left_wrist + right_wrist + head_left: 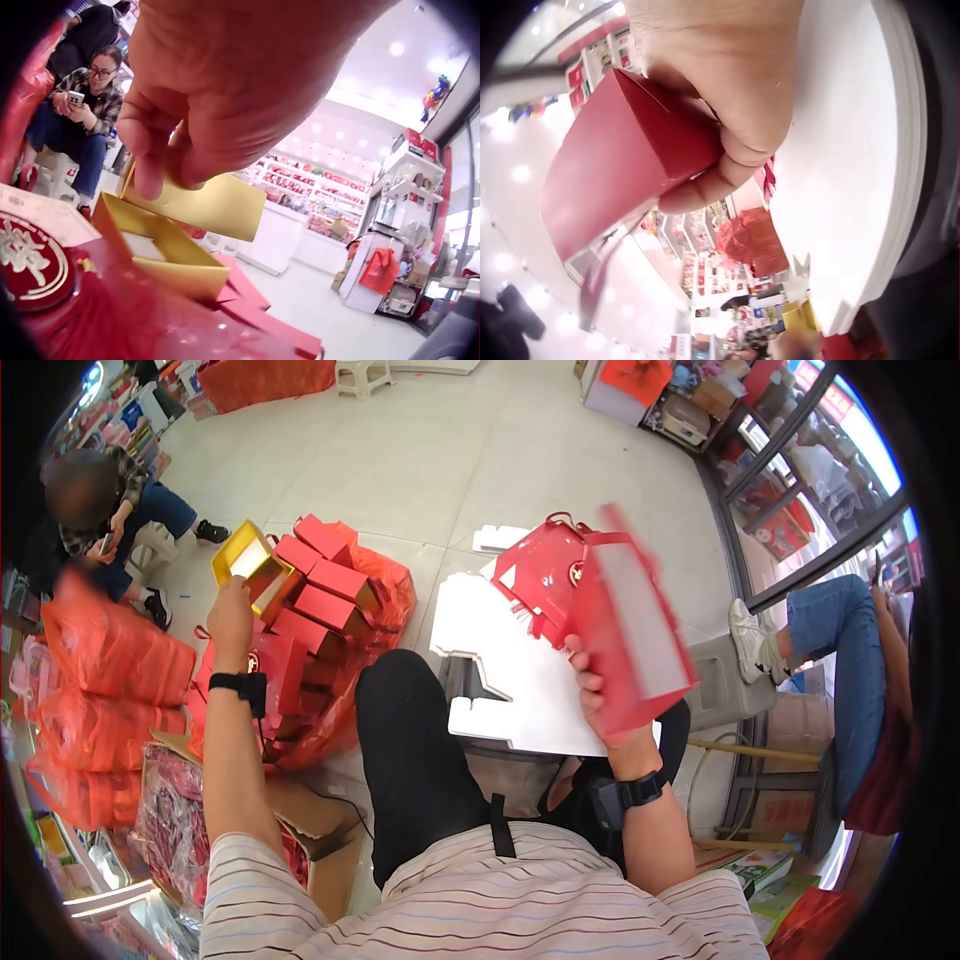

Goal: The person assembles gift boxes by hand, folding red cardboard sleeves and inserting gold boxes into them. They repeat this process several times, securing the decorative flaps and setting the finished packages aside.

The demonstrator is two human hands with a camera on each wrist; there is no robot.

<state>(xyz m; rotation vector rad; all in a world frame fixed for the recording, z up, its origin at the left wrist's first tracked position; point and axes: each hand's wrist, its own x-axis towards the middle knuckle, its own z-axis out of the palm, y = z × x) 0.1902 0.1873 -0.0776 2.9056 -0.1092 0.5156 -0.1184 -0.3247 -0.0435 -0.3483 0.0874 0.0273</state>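
Observation:
My left hand (232, 625) is at an open gold-lined box (262, 575) on the left, above a pile of red boxes (335, 582). In the left wrist view its curled fingers pinch the edge of the raised gold lid (217, 206); something white lies inside the box. On the right, my right hand (610, 710) grips a red box (625, 630) with a pale side, tilted and blurred. That red box (615, 172) has a ribbon hanging from it in the right wrist view. Beyond it, a red bag with tassels (545, 575) lies on the white foam board (480, 620).
Stacked red plastic-wrapped packs (115, 725) and an open carton (320, 850) stand at the left. One person (110, 510) sits at far left holding a phone. Another person's jeans-clad leg (835, 660) is at the right, with the shoe by a grey stool (720, 680).

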